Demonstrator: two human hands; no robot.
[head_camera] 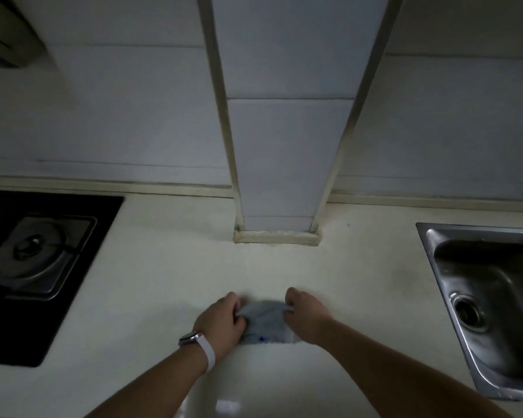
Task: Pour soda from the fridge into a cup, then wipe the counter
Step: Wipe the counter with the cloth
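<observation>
**Item list: cloth on tabletop, wipe stage**

1. Small pale grey-blue cloth [267, 322], one. I see it lying bunched on the cream tabletop [163, 267], near the front edge and roughly midway between hob and sink. It has a small blue mark near its front hem.
   - Handling, as I judge it: soft, limp and light. It will crumple rather than slide as a sheet and cannot break.
   - Best taken by opposite edges to spread it, or pressed flat under a palm to wipe.
2. Hands, two.
   - The left hand [221, 322] has its fingers curled and pinches the cloth's left edge.
   - The right hand [305, 315], fingers likewise curled, pinches the far right edge.
   - The cloth spans the gap between them.
3. Wristwatch with a white strap [191, 339], one, on the left wrist.
4. Black glass gas hob [37, 260], one burner in view, at the left, well apart from the cloth.
5. Stainless steel sink [489, 297], one, at the right, with one round drain [468, 312].
6. White tiled pillar [281, 146], one, standing on the tabletop behind the cloth.
7. Cup and soda: none in my view.
</observation>
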